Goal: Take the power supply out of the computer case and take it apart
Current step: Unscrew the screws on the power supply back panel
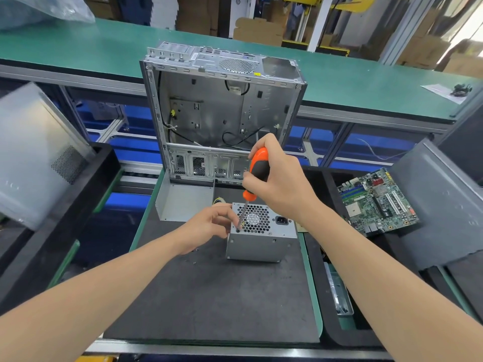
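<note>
The grey power supply [261, 244] stands on the dark mat [214, 296], its fan grille and power socket facing up. My right hand [282, 184] grips an orange and black screwdriver [257, 168], whose tip sits at the near left corner of the grille. My left hand [209, 226] is at the unit's left edge, its curled fingers by the screwdriver shaft near the tip. Behind stands the open, emptied computer case [222, 108], with loose black cables inside.
A motherboard [379, 202] lies to the right, next to a grey panel [444, 205]. Another grey case panel [34, 158] leans in a black bin on the left. A small metal bracket [183, 199] stands behind the power supply. Tiny screws [194, 262] lie on the mat.
</note>
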A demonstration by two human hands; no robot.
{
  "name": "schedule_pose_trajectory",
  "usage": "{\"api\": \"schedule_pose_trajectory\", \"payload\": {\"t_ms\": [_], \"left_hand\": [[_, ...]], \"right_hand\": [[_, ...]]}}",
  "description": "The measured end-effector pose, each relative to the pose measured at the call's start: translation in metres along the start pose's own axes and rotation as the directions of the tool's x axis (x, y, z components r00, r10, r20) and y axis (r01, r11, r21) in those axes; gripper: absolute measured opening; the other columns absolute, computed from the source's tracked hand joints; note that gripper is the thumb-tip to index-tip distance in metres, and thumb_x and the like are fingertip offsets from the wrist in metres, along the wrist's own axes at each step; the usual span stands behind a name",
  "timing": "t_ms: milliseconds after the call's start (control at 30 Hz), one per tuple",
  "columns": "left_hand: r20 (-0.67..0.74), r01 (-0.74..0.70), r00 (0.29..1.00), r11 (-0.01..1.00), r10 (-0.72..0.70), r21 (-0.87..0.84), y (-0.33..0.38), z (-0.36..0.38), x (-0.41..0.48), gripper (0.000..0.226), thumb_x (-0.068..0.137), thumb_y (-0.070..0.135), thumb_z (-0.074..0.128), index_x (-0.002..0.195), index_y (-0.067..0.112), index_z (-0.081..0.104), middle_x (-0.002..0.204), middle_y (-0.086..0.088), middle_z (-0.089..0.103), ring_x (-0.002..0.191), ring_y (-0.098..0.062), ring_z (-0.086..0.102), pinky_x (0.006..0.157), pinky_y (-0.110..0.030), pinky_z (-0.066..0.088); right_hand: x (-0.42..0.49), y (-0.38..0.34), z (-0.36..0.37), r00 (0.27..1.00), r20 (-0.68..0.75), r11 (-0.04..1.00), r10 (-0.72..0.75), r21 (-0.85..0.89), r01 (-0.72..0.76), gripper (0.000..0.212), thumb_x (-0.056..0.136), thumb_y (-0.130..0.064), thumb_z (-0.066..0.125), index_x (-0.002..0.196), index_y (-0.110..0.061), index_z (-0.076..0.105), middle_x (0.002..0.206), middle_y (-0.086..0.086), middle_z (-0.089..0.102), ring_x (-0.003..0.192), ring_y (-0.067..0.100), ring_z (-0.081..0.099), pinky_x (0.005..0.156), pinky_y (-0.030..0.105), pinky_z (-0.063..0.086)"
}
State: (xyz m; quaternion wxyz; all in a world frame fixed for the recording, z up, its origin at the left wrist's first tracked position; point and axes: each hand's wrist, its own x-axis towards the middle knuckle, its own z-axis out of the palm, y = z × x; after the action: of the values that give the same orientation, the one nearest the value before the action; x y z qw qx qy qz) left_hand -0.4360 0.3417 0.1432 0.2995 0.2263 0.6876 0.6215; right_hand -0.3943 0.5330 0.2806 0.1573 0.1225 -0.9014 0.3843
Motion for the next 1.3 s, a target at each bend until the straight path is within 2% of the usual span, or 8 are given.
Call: {"api": "schedule_pose_trajectory", "payload": {"t_ms": [233, 467, 633, 733, 867, 1033, 1133, 1300], "left_hand": [[-0.003, -0.001, 1.000, 1.000, 0.001, 0.019, -0.0006, -0.0007, 0.0001, 0.043, 0.078, -0.027, 0.048, 0.091, 0.009, 0.068, 0.125, -0.011, 0.058, 0.087, -0.011, 0.066, 0.072, -0.020, 0.048], [-0.008, 0.021, 1.000, 1.000, -0.021, -0.007, 0.0021, 0.0022, -0.0016, 0.045, 0.077, -0.032, 0.043, 0.095, 0.003, 0.065, 0.100, 0.018, 0.065, 0.078, -0.002, 0.067, 0.067, -0.012, 0.048], [-0.003, 0.014, 1.000, 1.000, -0.014, -0.024, 0.0028, 0.0020, -0.0030, 0.046, 0.077, -0.030, 0.044, 0.093, 0.006, 0.066, 0.102, 0.014, 0.065, 0.079, -0.002, 0.068, 0.067, -0.010, 0.048], [-0.009, 0.018, 1.000, 0.999, -0.019, -0.043, 0.0007, 0.0012, -0.0029, 0.049, 0.076, -0.030, 0.044, 0.092, 0.009, 0.069, 0.116, 0.009, 0.067, 0.093, -0.001, 0.071, 0.068, -0.012, 0.049], [-0.001, 0.017, 1.000, 0.999, -0.017, -0.035, -0.0021, -0.0004, -0.0012, 0.051, 0.075, -0.030, 0.044, 0.092, 0.011, 0.069, 0.108, 0.020, 0.068, 0.097, -0.003, 0.071, 0.071, -0.013, 0.050], [-0.021, 0.008, 1.000, 1.000, -0.009, -0.012, -0.0050, -0.0015, 0.0002, 0.050, 0.075, -0.030, 0.045, 0.090, 0.012, 0.068, 0.118, -0.003, 0.063, 0.102, -0.009, 0.069, 0.077, -0.017, 0.051], [0.001, 0.000, 1.000, 1.000, 0.000, -0.004, -0.0032, -0.0011, -0.0003, 0.053, 0.076, -0.029, 0.046, 0.086, 0.017, 0.071, 0.119, 0.005, 0.057, 0.098, -0.012, 0.069, 0.077, -0.018, 0.051], [0.014, -0.006, 1.000, 1.000, 0.007, -0.028, -0.0010, -0.0013, -0.0014, 0.054, 0.075, -0.029, 0.045, 0.086, 0.018, 0.072, 0.119, 0.008, 0.061, 0.098, -0.012, 0.070, 0.071, -0.015, 0.049]], "right_hand": [[-0.0003, -0.0022, 0.0015, 0.996, 0.027, 0.994, -0.084, -0.062, 0.086, 0.034, 0.088, -0.022, 0.072, 0.107, -0.023, 0.044, 0.069, -0.009, 0.050, 0.063, 0.012, 0.052, 0.052, 0.023, 0.044], [0.0013, 0.0010, -0.0007, 1.000, 0.001, 0.999, -0.027, -0.025, 0.027, 0.032, 0.089, -0.019, 0.071, 0.107, -0.021, 0.044, 0.068, -0.008, 0.050, 0.060, 0.005, 0.059, 0.050, 0.015, 0.042], [0.0015, 0.0017, -0.0015, 1.000, -0.007, 0.999, -0.019, -0.026, 0.019, 0.033, 0.088, -0.021, 0.071, 0.106, -0.023, 0.043, 0.069, -0.003, 0.053, 0.060, 0.008, 0.060, 0.049, 0.019, 0.044], [0.0016, 0.0022, -0.0019, 1.000, -0.007, 1.000, -0.018, -0.010, 0.018, 0.033, 0.089, -0.021, 0.071, 0.106, -0.022, 0.043, 0.068, 0.000, 0.054, 0.059, 0.007, 0.063, 0.048, 0.019, 0.045], [0.0015, 0.0024, -0.0011, 1.000, -0.002, 1.000, -0.020, -0.017, 0.020, 0.033, 0.089, -0.020, 0.071, 0.107, -0.022, 0.043, 0.070, -0.002, 0.052, 0.059, 0.005, 0.061, 0.048, 0.016, 0.043], [0.0025, 0.0003, -0.0029, 0.997, 0.036, 0.997, -0.063, -0.040, 0.065, 0.034, 0.089, -0.023, 0.073, 0.107, -0.022, 0.045, 0.069, -0.010, 0.052, 0.062, 0.008, 0.057, 0.052, 0.016, 0.043], [0.0054, -0.0017, -0.0031, 0.995, 0.067, 0.995, -0.073, -0.060, 0.077, 0.033, 0.088, -0.024, 0.073, 0.104, -0.023, 0.044, 0.067, -0.007, 0.052, 0.061, 0.013, 0.053, 0.051, 0.021, 0.044], [0.0025, 0.0019, -0.0024, 0.999, 0.019, 0.999, -0.048, -0.020, 0.048, 0.032, 0.088, -0.019, 0.072, 0.105, -0.020, 0.045, 0.064, -0.008, 0.050, 0.056, 0.008, 0.056, 0.048, 0.014, 0.039]]}}
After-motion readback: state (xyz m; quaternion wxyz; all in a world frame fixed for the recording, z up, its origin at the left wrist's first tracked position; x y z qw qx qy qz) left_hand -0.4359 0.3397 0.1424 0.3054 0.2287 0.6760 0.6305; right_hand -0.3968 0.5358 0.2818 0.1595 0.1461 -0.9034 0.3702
